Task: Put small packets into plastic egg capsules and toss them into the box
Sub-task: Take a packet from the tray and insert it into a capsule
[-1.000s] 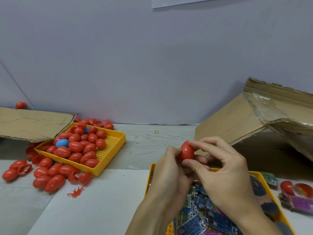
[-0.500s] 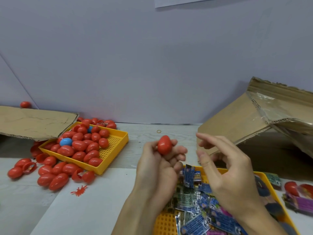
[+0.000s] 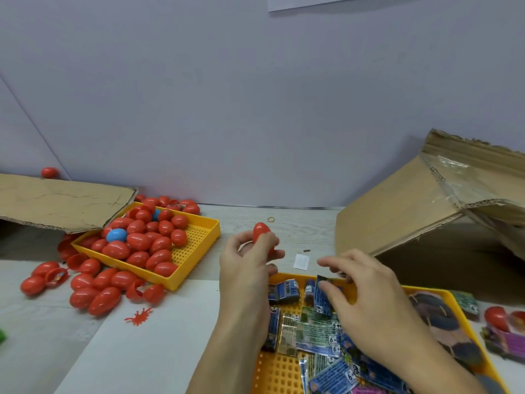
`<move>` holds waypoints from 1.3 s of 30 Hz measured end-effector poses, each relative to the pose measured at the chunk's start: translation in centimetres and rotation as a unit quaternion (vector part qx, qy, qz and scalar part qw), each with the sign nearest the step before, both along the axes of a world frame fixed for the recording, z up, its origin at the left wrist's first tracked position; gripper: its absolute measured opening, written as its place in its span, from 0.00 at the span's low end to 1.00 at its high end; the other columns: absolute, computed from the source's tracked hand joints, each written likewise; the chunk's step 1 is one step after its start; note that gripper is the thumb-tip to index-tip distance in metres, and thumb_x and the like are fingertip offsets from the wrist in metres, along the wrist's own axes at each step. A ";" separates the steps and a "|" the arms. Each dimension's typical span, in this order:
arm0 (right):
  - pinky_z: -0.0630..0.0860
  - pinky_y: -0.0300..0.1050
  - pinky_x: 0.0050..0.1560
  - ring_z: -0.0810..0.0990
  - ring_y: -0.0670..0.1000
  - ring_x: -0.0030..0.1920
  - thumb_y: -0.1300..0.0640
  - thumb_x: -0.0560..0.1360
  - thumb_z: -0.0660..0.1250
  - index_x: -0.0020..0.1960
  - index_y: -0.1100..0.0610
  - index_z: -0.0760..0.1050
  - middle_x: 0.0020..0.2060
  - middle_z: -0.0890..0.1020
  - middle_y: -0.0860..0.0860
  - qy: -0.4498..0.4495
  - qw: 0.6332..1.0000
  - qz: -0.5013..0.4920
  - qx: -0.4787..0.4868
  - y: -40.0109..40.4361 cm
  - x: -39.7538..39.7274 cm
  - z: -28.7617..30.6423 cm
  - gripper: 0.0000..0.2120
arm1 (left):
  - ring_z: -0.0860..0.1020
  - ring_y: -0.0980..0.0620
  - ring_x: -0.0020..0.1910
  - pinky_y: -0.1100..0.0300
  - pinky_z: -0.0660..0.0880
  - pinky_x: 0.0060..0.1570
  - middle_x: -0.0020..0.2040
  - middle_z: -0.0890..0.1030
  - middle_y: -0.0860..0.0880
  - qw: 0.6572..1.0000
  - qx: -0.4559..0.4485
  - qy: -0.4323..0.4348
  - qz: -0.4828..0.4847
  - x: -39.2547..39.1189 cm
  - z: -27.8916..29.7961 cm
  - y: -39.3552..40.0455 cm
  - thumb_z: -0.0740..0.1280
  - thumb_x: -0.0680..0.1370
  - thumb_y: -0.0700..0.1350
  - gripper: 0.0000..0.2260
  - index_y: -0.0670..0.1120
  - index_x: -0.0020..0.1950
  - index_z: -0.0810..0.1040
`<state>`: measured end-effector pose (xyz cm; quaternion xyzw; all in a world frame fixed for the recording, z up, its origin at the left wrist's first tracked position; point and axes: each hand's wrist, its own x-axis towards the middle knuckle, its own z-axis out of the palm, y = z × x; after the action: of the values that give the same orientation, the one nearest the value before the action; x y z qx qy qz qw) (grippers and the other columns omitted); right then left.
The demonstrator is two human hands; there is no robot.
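Packets (image 3: 318, 331) lie heaped in the near yellow tray (image 3: 279, 373), straight below you. Your right hand (image 3: 369, 300) reaches over them and pinches one blue packet (image 3: 322, 294) between thumb and fingers at the tray's far edge. Your left hand (image 3: 247, 268) sits just left of it, fingers curled round a closed red egg capsule (image 3: 261, 233) held up above the table (image 3: 42, 336). Farther left, a second yellow tray (image 3: 199, 237) holds many red capsules and a blue one (image 3: 116, 235), with more red ones spilled on the table near it. Far right stands the cardboard box (image 3: 397, 211), tipped with its opening toward you.
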<state>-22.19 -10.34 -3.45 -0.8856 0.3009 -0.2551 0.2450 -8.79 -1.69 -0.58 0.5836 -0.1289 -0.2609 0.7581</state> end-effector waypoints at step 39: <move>0.79 0.34 0.43 0.84 0.43 0.42 0.60 0.76 0.67 0.52 0.45 0.82 0.39 0.86 0.41 -0.217 0.953 0.019 0.212 -0.1 -0.9 1.5 0.12 | 0.68 0.52 0.27 0.61 0.67 0.26 0.31 0.71 0.48 0.987 0.020 -0.103 -0.119 -0.9 -0.2 -0.2 0.64 0.76 0.43 0.10 0.47 0.35 0.74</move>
<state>-23.10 -10.46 -1.98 -0.7423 0.2704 -0.3669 0.4912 -9.66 -1.92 -0.74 0.6032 -0.2699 -0.2900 0.6923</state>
